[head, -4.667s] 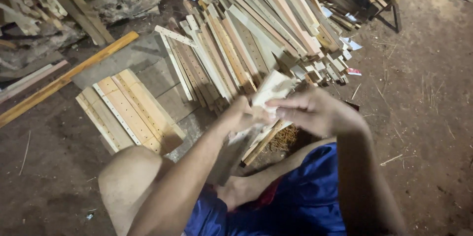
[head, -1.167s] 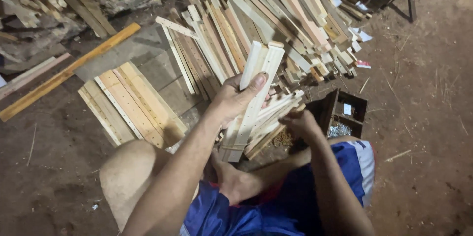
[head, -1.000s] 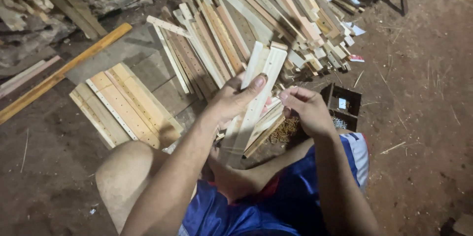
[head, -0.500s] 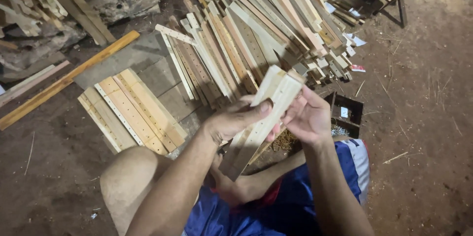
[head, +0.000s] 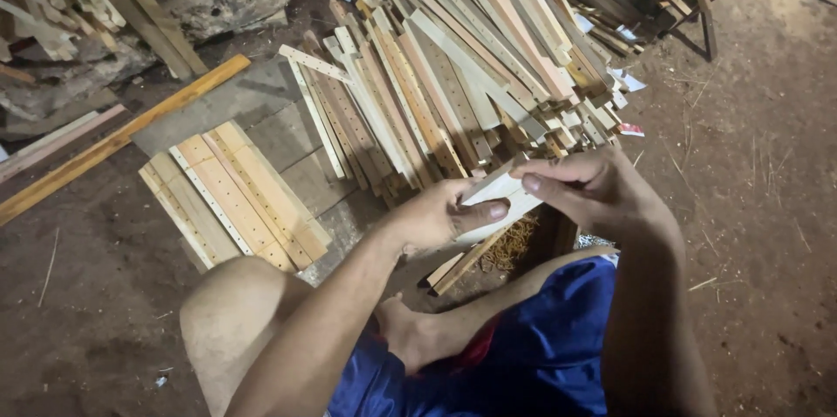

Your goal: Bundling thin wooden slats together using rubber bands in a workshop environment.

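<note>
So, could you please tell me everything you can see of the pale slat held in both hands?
The pale slat looks like thin, flat, light wood, tilted with its far end up and to the right. The left hand grips its lower part, thumb across the face; the right hand pinches the upper end. More slats seem stacked beneath it.

Slat heap (head: 453, 77) crowds ahead; stacked boards (head: 235, 195) block left; bare dirt floor (head: 750, 208) lies open right

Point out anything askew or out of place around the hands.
One pale drilled slat lies crosswise over the top left of the big slat pile, against the run of the rest. Scraps of paper litter the dirt at the pile's right edge. Both hands, left and right, grip a pale slat.
</note>
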